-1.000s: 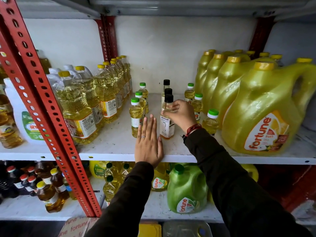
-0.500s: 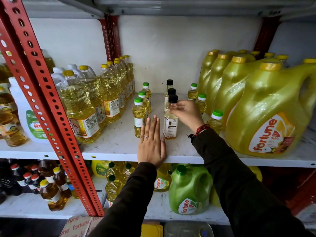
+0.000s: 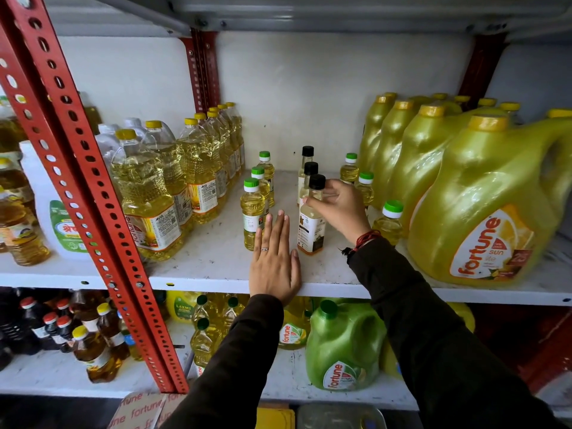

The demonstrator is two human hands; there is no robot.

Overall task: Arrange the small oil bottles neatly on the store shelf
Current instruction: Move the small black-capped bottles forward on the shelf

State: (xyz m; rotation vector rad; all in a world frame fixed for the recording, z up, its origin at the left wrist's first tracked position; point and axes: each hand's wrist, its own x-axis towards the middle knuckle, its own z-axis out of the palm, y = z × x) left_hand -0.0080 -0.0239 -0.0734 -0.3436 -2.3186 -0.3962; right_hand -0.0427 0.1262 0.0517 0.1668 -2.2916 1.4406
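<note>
Blurred right-edge jug, cropped

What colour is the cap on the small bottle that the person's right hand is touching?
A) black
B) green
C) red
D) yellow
A: the right hand has its fingers at the neck of the front small bottle, whose cap is black, like the two bottles lined up behind it; the green-capped bottles stand to either side.
</note>
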